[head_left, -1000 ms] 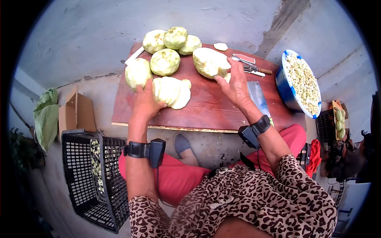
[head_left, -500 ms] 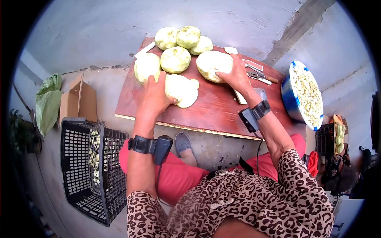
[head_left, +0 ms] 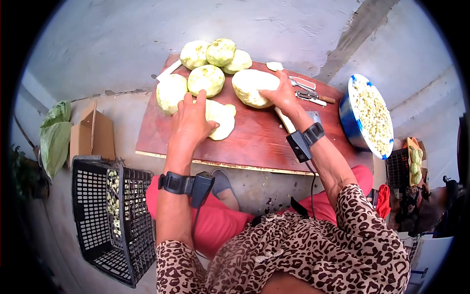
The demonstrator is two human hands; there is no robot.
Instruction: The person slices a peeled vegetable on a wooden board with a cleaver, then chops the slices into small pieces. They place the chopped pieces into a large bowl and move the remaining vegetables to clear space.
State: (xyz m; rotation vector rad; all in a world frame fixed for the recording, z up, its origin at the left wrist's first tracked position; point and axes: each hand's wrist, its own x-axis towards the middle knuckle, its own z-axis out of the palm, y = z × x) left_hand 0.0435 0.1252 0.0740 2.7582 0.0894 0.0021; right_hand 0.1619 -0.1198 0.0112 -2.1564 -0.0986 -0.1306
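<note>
On the red-brown board, my left hand (head_left: 192, 120) rests with spread fingers on a pale cut piece (head_left: 222, 119), its thumb against the piece's surface. My right hand (head_left: 283, 96) grips the right side of a large pale peeled piece (head_left: 252, 87), thumb in front and fingers behind. Left of it sits a round green-white peeled vegetable (head_left: 206, 81), and another (head_left: 171, 94) lies just beyond my left fingers. Three more, one of them here (head_left: 220, 52), are grouped at the board's far edge. My left palm hides part of the cut piece.
The red-brown board (head_left: 254, 142) holds a white-handled tool (head_left: 169, 70) at far left and peelers (head_left: 311, 96) at right. A blue-white basin (head_left: 353, 120) of chopped pieces stands right. A black crate (head_left: 125, 215), cardboard box (head_left: 93, 132) and green sack (head_left: 55, 139) are at left.
The view has shifted slightly, so the board and vegetables appear lower and further left. My left fingers are spread a little more over the cut piece; my right hand keeps its hold.
</note>
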